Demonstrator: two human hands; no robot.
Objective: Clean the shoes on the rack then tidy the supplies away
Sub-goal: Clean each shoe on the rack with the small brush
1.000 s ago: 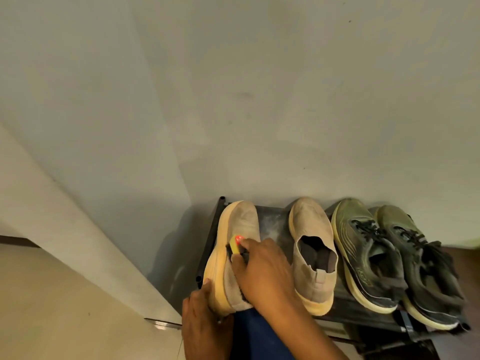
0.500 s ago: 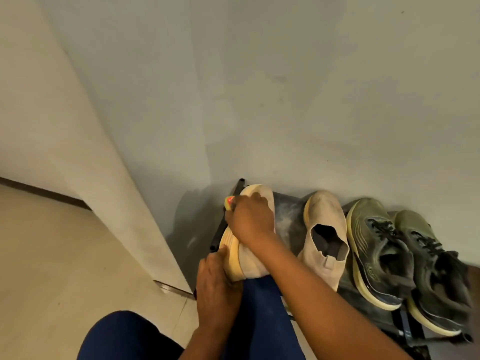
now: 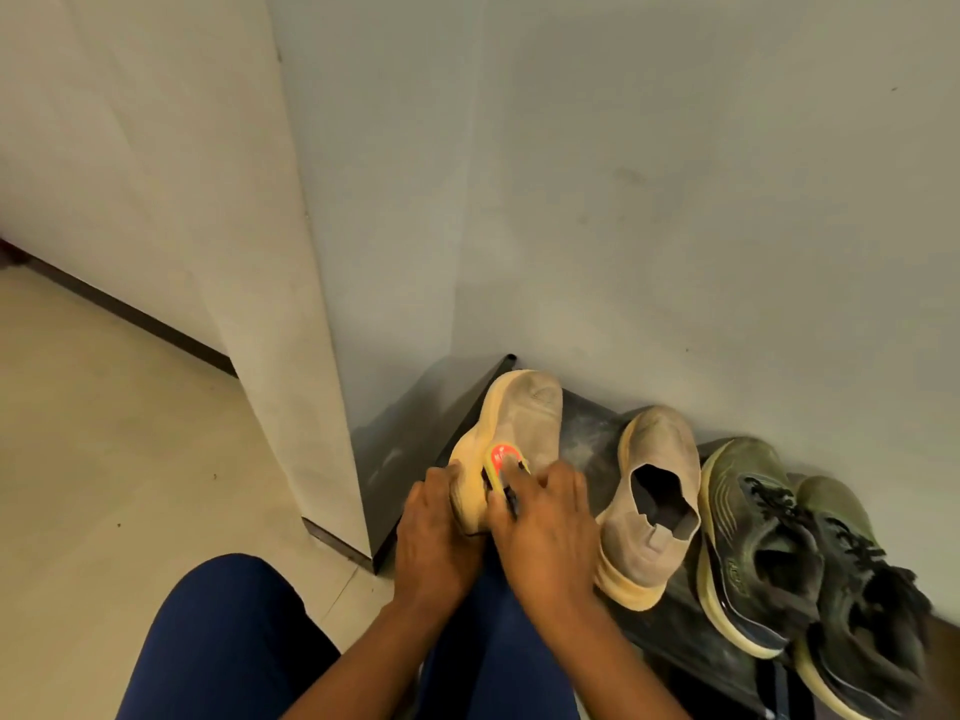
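Here left hand (image 3: 434, 537) grips tilted beige shoe (image 3: 519, 433); right hand (image 3: 545, 532) holds brush (image 3: 501, 459), bristles hidden

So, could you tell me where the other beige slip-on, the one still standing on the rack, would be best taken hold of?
Probably at the heel end of the beige slip-on. Its collar gapes open upward and the heel faces the person at the rack's front edge, so fingers can go into the opening from above and the thumb behind the heel. The olive sneaker crowds its right side, so a side approach looks awkward.
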